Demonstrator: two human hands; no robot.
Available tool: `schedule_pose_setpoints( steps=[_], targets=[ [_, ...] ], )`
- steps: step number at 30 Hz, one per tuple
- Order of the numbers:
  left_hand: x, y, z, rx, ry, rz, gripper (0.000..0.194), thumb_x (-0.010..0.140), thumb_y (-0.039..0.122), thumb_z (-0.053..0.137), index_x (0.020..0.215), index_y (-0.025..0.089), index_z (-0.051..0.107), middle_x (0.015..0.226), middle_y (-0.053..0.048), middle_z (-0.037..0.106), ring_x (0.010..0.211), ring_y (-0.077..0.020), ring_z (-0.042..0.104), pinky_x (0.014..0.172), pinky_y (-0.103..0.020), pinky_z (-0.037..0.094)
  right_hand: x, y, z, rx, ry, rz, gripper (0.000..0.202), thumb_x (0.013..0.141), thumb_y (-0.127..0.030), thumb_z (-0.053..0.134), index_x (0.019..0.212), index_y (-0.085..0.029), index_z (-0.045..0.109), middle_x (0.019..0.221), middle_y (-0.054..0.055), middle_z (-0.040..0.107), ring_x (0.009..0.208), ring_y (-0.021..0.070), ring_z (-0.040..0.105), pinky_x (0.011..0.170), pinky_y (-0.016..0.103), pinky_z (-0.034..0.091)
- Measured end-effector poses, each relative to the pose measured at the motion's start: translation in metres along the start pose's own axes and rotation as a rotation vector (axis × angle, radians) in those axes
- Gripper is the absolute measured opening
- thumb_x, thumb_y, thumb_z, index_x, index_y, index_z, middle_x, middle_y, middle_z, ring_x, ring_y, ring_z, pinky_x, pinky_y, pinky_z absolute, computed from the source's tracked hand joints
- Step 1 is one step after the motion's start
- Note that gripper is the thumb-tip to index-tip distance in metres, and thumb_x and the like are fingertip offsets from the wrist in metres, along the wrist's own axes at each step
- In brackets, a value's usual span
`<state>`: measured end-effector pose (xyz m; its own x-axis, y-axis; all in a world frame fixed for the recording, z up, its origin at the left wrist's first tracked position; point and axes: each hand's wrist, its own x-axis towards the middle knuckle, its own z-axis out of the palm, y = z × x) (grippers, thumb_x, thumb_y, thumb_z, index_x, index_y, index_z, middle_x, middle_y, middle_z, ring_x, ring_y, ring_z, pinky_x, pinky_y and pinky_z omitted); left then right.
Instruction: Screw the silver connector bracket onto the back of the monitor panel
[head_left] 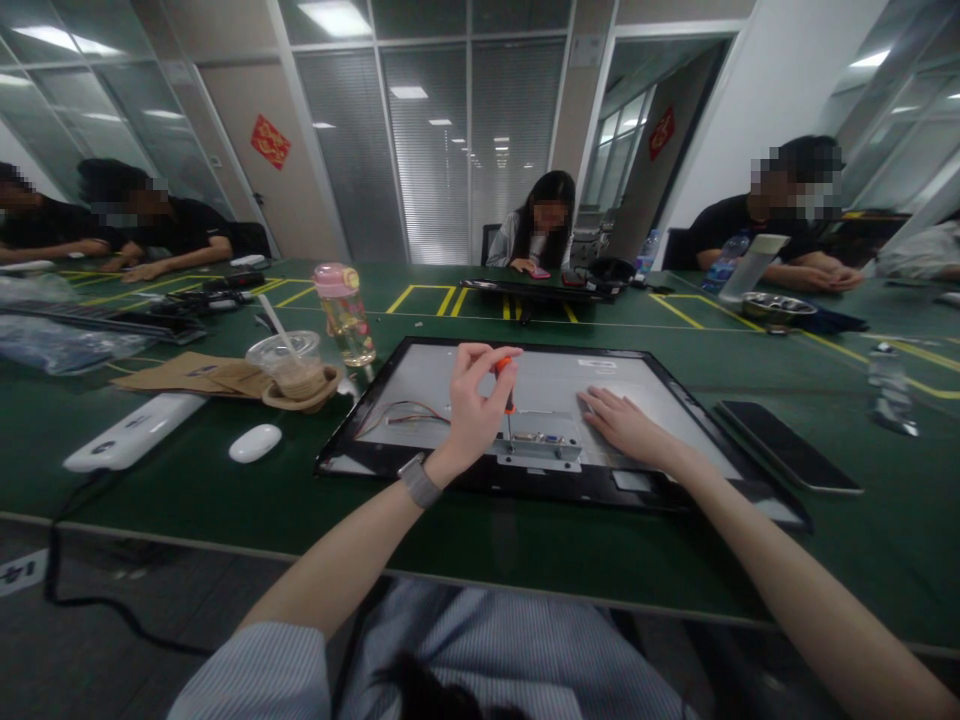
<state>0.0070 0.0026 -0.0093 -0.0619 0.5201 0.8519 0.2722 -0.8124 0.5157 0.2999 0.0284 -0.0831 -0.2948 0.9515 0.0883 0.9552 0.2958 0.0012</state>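
Observation:
A flat display panel [420, 375] with a black frame lies on the green table before me, its metal back facing up. My left hand [478, 395] is closed around an orange and black screwdriver [511, 400], held upright. The shaft points down at the left part of a metal bracket [541, 452] with connector ports; whether the tip sits in a screw is too small to tell. Resting flat on the panel's right half is my right hand [619, 420], fingers stretched out. Thin wires [409, 408] run over the panel's left side.
To the left stand a drink cup [289, 360] in a cardboard holder and a pink-lidded bottle [343, 315]; a white mouse [255, 443] and white power strip [135, 432] lie nearer. A black phone [787, 445] is at right. Several people sit across the table.

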Motion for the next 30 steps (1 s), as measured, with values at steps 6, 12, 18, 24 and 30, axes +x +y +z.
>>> schedule_pose_setpoints(
  steps=[6,12,18,24,30],
  targets=[
    [0.0009,-0.0012,0.0010,-0.045,-0.020,-0.011,0.015,0.099,0.023,0.063,0.108,0.023,0.074,0.096,-0.004,0.059,0.084,-0.0154,0.061,0.079,-0.031,0.056,0.0007,-0.0006,0.0011,-0.006,-0.004,0.013,0.061,0.106,-0.044,0.022,0.156,-0.017,0.044,0.163,0.017,0.043,0.150,0.0339,0.040,0.119,0.056,0.036],
    [0.0015,-0.0007,0.0015,-0.076,-0.033,-0.014,0.015,0.100,0.022,0.061,0.108,0.022,0.074,0.096,-0.005,0.062,0.086,-0.0160,0.063,0.079,-0.032,0.056,0.0003,-0.0009,-0.0019,-0.013,-0.010,-0.002,0.060,0.106,-0.043,0.022,0.156,-0.017,0.045,0.162,0.016,0.044,0.149,0.0331,0.042,0.119,0.056,0.036],
    [0.0013,0.0005,0.0014,-0.055,-0.029,-0.028,0.017,0.101,0.027,0.058,0.108,0.022,0.073,0.097,-0.006,0.064,0.087,-0.0179,0.063,0.079,-0.033,0.055,0.0001,0.0001,-0.0007,-0.014,-0.002,-0.008,0.061,0.106,-0.043,0.021,0.156,-0.017,0.045,0.163,0.016,0.044,0.150,0.0330,0.041,0.119,0.056,0.036],
    [0.0020,0.0003,0.0005,-0.058,-0.058,-0.033,0.023,0.104,0.026,0.049,0.108,0.021,0.071,0.091,-0.004,0.064,0.085,-0.0179,0.062,0.077,-0.032,0.052,0.0006,0.0019,0.0024,-0.009,0.005,-0.003,0.061,0.106,-0.044,0.021,0.157,-0.021,0.044,0.163,0.015,0.044,0.150,0.0335,0.040,0.118,0.057,0.037],
    [0.0009,0.0000,0.0003,-0.091,-0.069,-0.066,0.027,0.105,0.028,0.045,0.109,0.020,0.070,0.094,-0.005,0.067,0.085,-0.0174,0.063,0.076,-0.030,0.052,0.0005,0.0001,0.0007,-0.009,-0.011,0.001,0.062,0.106,-0.043,0.020,0.157,-0.018,0.043,0.164,0.016,0.043,0.150,0.0335,0.040,0.119,0.056,0.036]
  ],
)
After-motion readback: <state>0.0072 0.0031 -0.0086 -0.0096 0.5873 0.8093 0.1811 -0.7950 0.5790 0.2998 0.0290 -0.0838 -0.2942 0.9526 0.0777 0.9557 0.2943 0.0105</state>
